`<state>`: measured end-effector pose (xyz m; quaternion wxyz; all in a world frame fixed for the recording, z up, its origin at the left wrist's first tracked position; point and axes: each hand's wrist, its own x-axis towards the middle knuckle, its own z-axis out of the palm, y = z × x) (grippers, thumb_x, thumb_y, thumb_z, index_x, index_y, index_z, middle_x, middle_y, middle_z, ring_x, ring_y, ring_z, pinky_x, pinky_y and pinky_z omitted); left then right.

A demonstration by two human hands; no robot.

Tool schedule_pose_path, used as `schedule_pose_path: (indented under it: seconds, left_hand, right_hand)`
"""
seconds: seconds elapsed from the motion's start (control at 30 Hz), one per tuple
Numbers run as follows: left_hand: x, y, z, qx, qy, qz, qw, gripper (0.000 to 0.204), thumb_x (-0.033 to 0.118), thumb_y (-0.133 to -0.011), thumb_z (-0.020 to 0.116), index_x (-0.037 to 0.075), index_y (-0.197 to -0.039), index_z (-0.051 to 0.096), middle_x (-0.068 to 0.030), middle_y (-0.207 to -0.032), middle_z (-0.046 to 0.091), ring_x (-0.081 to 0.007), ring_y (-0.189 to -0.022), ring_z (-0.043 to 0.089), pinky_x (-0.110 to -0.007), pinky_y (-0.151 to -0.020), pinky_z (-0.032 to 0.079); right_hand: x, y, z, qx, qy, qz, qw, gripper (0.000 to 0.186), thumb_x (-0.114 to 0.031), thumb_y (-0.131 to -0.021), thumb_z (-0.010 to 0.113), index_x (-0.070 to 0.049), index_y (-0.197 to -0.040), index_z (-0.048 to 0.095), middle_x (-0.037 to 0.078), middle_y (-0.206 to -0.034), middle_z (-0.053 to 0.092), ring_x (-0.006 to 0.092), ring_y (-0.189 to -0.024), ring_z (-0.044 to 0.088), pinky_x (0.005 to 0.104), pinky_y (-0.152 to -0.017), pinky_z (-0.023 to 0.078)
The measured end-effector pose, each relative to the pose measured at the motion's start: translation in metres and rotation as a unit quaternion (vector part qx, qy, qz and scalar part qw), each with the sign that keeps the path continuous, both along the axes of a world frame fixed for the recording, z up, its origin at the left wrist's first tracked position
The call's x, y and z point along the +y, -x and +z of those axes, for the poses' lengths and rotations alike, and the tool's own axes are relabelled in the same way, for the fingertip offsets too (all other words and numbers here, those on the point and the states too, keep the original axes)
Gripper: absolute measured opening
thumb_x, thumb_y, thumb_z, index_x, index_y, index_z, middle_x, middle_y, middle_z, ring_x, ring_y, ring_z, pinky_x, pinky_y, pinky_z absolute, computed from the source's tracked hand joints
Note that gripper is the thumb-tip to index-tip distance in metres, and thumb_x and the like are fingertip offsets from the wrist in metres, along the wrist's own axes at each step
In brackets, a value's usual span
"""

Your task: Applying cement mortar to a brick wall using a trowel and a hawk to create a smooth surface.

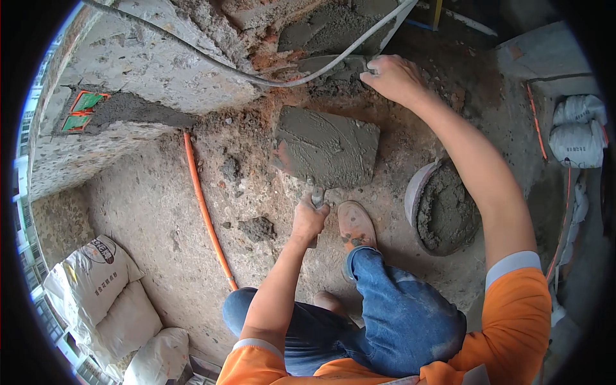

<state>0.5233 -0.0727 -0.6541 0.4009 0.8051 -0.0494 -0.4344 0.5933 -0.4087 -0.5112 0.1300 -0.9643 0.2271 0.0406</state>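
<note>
My left hand (309,219) grips the handle of a square plastering board (327,144), whose face is spread with wet grey mortar. Higher up, my right hand (391,78) is closed on the handle of a trowel (330,69); its mortar-smeared blade is at the base of the rough broken wall, below a patch of mortar (340,25). A round bucket of grey mortar (447,208) sits under my right forearm, beside my shoe (356,228).
An orange conduit (201,205) lies along the rubble-strewn floor. A grey cable (224,64) crosses the left wall (154,58), which holds orange electrical boxes (83,109). Bags are piled lower left (109,308) and at right (575,138).
</note>
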Motion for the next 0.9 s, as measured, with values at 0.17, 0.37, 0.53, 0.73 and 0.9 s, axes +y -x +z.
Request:
schedule_pose_path:
  seconds: [0.17, 0.37, 0.53, 0.73, 0.9]
  left_hand:
    - [0.001, 0.013, -0.011, 0.007, 0.027, -0.012, 1.0, 0.047, 0.013, -0.082, 0.064, 0.0, -0.125, 0.053, -0.0071, -0.07, 0.06, -0.0145, -0.048, 0.054, -0.031, -0.047, 0.046]
    - [-0.007, 0.012, 0.0, 0.036, 0.005, 0.013, 0.999, 0.044, 0.017, -0.078, 0.068, -0.004, -0.116, 0.059, -0.0228, -0.095, 0.069, -0.0324, -0.09, 0.068, -0.038, -0.082, 0.051]
    - [-0.01, -0.005, 0.012, 0.071, -0.004, 0.013, 0.997, 0.047, 0.017, -0.078, 0.067, -0.003, -0.119, 0.058, -0.0222, -0.092, 0.068, -0.0297, -0.087, 0.067, -0.037, -0.081, 0.051]
    - [-0.002, -0.02, 0.037, 0.034, 0.047, -0.048, 0.997, 0.051, 0.016, -0.08, 0.067, -0.002, -0.126, 0.054, -0.0139, -0.084, 0.067, -0.0227, -0.067, 0.064, -0.035, -0.067, 0.052]
    - [0.009, -0.029, 0.058, 0.163, 0.059, 0.006, 0.985, 0.039, 0.006, -0.082, 0.069, -0.003, -0.116, 0.053, -0.0003, -0.065, 0.055, -0.0098, -0.046, 0.05, -0.025, -0.042, 0.041]
  right_hand:
    - [-0.006, 0.0, 0.044, -0.023, 0.021, 0.009, 0.999, 0.033, -0.037, -0.082, 0.065, -0.008, -0.097, 0.071, 0.017, -0.1, 0.068, 0.0363, -0.097, 0.064, 0.0457, -0.088, 0.05]
    - [-0.014, 0.064, 0.026, -0.225, 0.051, 0.033, 0.973, 0.029, -0.031, -0.083, 0.069, -0.005, -0.095, 0.071, 0.013, -0.094, 0.067, 0.0336, -0.086, 0.066, 0.0412, -0.074, 0.052]
    - [0.061, 0.138, -0.023, -0.232, -0.092, 0.013, 0.968, 0.022, -0.023, -0.082, 0.07, -0.002, -0.089, 0.069, 0.012, -0.085, 0.066, 0.0325, -0.078, 0.065, 0.0397, -0.067, 0.052]
    - [0.08, 0.18, -0.026, -0.1, -0.105, -0.023, 0.989, 0.025, -0.024, -0.083, 0.066, 0.001, -0.084, 0.066, 0.015, -0.081, 0.064, 0.0353, -0.076, 0.064, 0.0429, -0.066, 0.05]
    - [0.058, 0.243, 0.015, -0.121, -0.119, -0.121, 0.978, 0.026, -0.024, -0.083, 0.066, 0.001, -0.087, 0.066, 0.018, -0.084, 0.065, 0.0385, -0.078, 0.064, 0.0432, -0.067, 0.05]
